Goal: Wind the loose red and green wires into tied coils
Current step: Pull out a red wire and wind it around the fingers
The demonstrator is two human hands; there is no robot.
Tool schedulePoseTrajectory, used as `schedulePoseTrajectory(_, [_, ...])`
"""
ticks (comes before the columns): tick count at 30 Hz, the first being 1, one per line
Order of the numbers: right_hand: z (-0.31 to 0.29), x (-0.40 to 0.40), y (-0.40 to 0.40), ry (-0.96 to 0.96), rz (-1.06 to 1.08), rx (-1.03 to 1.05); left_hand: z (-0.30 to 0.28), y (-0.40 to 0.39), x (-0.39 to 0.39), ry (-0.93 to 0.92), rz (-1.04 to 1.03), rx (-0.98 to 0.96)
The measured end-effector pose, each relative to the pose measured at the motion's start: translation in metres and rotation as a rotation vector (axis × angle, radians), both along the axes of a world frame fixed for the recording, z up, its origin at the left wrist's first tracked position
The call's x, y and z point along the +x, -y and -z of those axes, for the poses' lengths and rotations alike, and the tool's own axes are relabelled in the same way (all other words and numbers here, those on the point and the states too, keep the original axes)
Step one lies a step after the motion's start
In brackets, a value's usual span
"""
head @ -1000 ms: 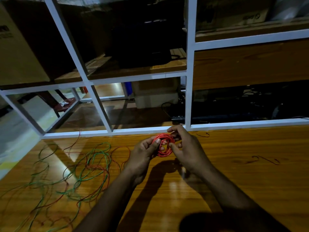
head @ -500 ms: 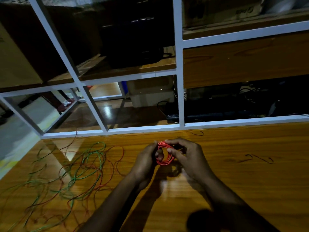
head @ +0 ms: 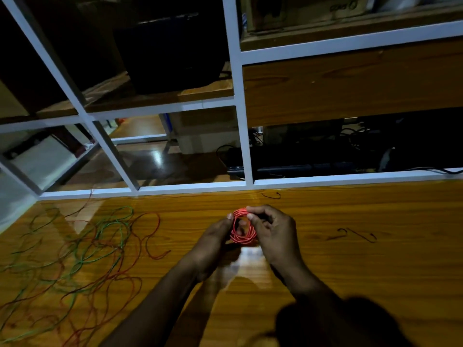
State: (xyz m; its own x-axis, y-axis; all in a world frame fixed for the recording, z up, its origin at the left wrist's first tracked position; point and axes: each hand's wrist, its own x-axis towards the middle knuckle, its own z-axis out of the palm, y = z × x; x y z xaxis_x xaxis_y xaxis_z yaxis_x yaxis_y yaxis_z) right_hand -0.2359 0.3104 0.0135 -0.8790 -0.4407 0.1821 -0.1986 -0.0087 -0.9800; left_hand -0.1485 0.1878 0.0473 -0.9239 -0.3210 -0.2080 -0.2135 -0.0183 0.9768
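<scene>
Red coil (head: 242,230) up off the table (head: 350,271), right in the middle of my view, a small tight ring of red wire held upright between both hands. My left hand (head: 214,242) grips its left side, thumb tip pressed on the upper edge. My right hand (head: 271,234) curls round the right side, thumb and forefinger pinching the top of the ring. So both hands are clamped on that one coil, close together, nearly touching across it. My fingers show through the hole in the middle.

Out to my left, well apart from the coil, the loose wires (head: 82,246) lie sprawled on the table, green and red loops tangled over each other, running off the left edge of view. To my right, a few short dark wire scraps (head: 353,234) lie on the wood, and one more scrap (head: 271,195) sits near the far edge. Beyond the table stands a white frame (head: 239,121) with wooden shelves, dark boxes and cables behind it.
</scene>
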Motion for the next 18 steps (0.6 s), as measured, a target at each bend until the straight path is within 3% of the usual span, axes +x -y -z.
schedulePoseTrajectory(6, [0.0, -0.025, -0.011, 0.075, 0.051, 0.053, 0.012, -0.018, -0.026, -0.077, -0.075, 0.134])
schedulePoseTrajectory(18, [0.035, -0.081, -0.016, 0.266, -0.135, 0.124, 0.033, -0.03, -0.078, 0.073, -0.213, 0.141])
